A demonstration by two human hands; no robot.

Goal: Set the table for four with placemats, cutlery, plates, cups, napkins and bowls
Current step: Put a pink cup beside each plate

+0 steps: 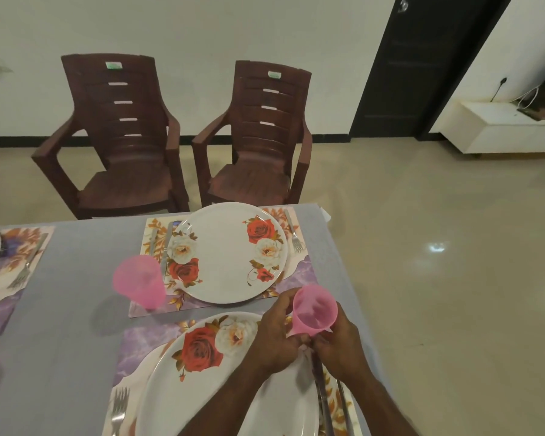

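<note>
You have both hands on a pink cup (314, 310) in the lower right of the frame. Your left hand (272, 336) curls its fingers around the left side of it, and your right hand (335, 339) grips it from below and from the right. The cup is tilted with its mouth toward you, above the upper right corner of the near placemat (139, 344) — I cannot tell if its base already touches the desk (76, 309).

As far as I can judge, the task is about halfway. The far setting in the centre has a placemat (299, 272), a flowered plate (230, 251), a knife (167, 243) with what looks like a spoon beside it on the left, a fork (293, 234) on the right, and a second pink cup (140, 281) standing on its lower left corner. The near setting has its flowered plate (208, 372), a fork (118, 410) at the lower left and cutlery (324, 404) at the right under your wrists. At the left edge you see part of a third placemat (0, 297) with a fork (27, 265) and a plate rim. A fourth setting is not clear. No napkins and no bowls are visible, so these are probably left to do.

Two brown chairs (120, 136) stand behind the desk in the upper part of the frame. For setting the cup down, the plate rim and the cutlery are close — keep it off them.
</note>
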